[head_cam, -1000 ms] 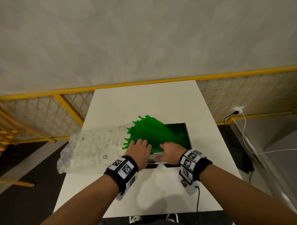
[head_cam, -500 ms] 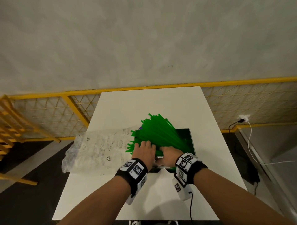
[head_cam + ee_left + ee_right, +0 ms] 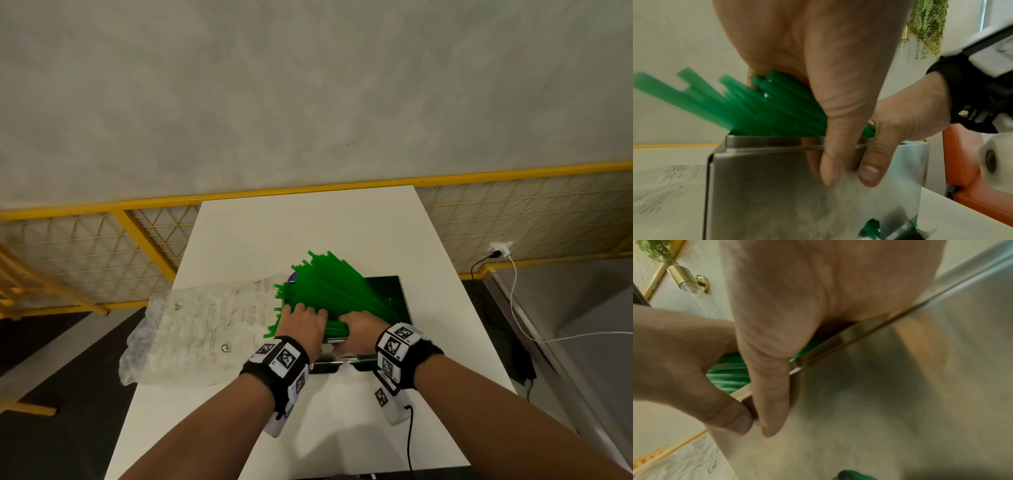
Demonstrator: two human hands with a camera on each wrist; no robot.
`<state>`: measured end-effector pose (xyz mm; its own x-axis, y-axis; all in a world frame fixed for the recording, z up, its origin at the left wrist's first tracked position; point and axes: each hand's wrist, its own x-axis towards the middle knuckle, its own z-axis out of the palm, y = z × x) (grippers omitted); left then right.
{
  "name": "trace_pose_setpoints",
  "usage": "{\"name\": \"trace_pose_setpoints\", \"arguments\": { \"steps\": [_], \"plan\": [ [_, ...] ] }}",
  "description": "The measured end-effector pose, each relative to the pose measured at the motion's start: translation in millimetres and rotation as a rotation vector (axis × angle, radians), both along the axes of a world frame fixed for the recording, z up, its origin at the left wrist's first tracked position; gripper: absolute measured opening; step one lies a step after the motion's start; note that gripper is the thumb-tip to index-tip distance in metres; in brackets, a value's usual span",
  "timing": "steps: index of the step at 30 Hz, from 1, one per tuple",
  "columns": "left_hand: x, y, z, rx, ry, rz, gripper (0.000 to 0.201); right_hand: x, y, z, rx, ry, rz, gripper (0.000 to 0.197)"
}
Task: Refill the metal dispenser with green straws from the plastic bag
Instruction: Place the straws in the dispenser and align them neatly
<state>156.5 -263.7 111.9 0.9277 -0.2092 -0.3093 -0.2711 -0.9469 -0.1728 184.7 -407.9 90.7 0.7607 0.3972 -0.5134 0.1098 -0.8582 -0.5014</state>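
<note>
White table (image 3: 308, 219) bears the metal dispenser (image 3: 764, 186); both hands, left hand (image 3: 301, 323) and right hand (image 3: 361, 330), press fanned green straws (image 3: 329, 284) under flattish fingers (thumbs against its front wall).

Dispenser (image 3: 394, 291) mid-table (image 3: 342, 222), straws (image 3: 329, 284) in it fanning toward left edge; bag (image 3: 191, 332) beside it, overhanging left edge.

Fenced test area: yellow mesh barrier (image 3: 102, 250)

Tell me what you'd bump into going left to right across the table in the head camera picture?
Plastic bag → left hand pressing the green straws → right hand → the metal dispenser right edge → bare table.
</note>
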Motion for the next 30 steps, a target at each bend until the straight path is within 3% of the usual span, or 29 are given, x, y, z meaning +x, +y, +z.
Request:
{"name": "trace_pose_setpoints", "arguments": {
  "steps": [3, 6, 8, 11, 15, 19, 26, 28, 30],
  "plan": [
    [6, 5, 3, -0.027, 0.031, -0.013, 0.045, 1, -2, 5, 0.019, 0.013, -0.009, 0.043],
    [10, 9, 2, -0.065, 0.048, -0.026, 0.050, 2, -5, 7, 0.044, 0.024, -0.004, 0.035],
    [11, 13, -2, -0.088, 0.049, -0.048, 0.062, 3, -6, 9, 0.066, 0.007, 0.001, 0.029],
    [7, 19, -9, -0.100, 0.007, -0.103, 0.074, 3, -11, 9, 0.102, 0.006, 0.015, 0.038],
    [7, 24, -10, -0.227, 0.005, -0.105, 0.060, 0, -24, 4, 0.201, 0.020, 0.003, 0.041],
    [6, 25, -8, -0.185, 0.022, -0.130, 0.044, 0, -31, 3, 0.264, -0.091, -0.133, 0.032],
    [4, 19, -14, -0.150, 0.052, -0.133, 0.051, 0, -26, 1, 0.065, -0.260, -0.074, 0.028],
    [4, 20, -7, -0.260, 0.102, -0.108, 0.053, 2, -24, 3, 0.012, -0.296, -0.052, 0.027],
    [7, 30, 0, -0.548, 0.150, -0.062, 0.048, 3, -24, 3, -0.050, -0.303, -0.024, 0.027]
  ]
}}
